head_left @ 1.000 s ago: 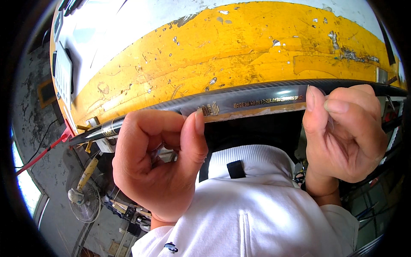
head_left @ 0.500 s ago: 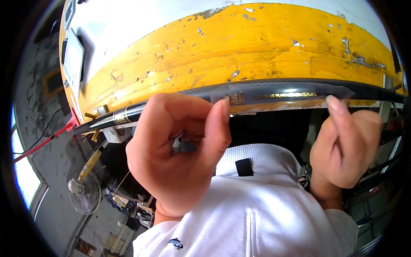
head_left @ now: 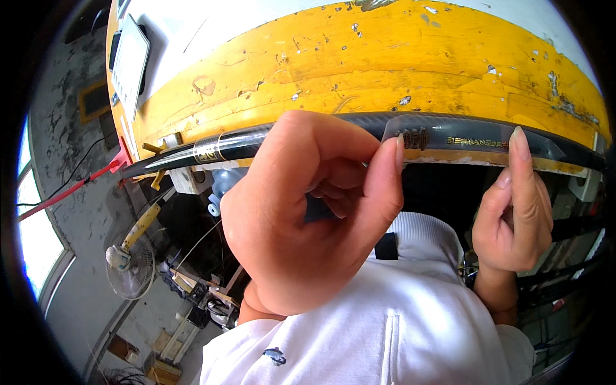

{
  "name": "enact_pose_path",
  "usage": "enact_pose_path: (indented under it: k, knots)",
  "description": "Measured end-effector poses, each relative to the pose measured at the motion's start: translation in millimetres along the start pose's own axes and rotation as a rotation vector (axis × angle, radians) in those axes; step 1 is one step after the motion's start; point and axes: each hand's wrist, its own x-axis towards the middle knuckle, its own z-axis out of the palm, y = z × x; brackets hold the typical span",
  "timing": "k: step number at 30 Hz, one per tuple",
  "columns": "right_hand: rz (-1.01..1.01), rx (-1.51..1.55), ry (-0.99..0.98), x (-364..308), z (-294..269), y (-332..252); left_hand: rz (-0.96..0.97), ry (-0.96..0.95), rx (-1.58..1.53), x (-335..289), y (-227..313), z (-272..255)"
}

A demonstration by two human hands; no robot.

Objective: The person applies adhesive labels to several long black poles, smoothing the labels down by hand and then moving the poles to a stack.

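Observation:
A long black rod with a woven-looking surface and a gold-marked band lies along the near edge of the yellow table. A clear film decal with dark and gold lettering lies along the rod's right half. At the film's left end, my left hand is closed, thumb and forefinger pinching its edge. My right hand has its forefinger stretched up onto the film near the right end. Its thumb stands apart from that fingertip, and the other fingers are curled.
Supports at the table's edge sit under the rod. A red clamp-like tool is by its left tip. At the far left of the table lies a flat white device. A fan stands on the floor at left.
In the picture, my left hand and the film have shifted right. My right forefinger has straightened and moved up over the film.

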Motion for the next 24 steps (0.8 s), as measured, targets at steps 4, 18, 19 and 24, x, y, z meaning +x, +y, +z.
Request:
enact_pose_path:
  k: [4, 18, 19, 24]
  knots:
    - [0.008, 0.011, -0.019, -0.6, -0.7, 0.3, 0.025, -0.014, 0.004, 0.9, -2.6, -1.0]
    - [-0.038, 0.047, -0.031, -1.2, -1.0, 5.7, 0.069, -0.002, 0.055, 1.1, -3.9, -0.1]
    - [-0.04, 0.046, -0.034, -1.0, -1.1, 5.7, 0.073, -0.004, 0.055, 1.3, -4.8, 0.0]
    - [-0.046, 0.03, -0.042, -0.9, -1.8, 6.0, 0.076, -0.007, 0.051, 1.5, -5.5, 0.4]
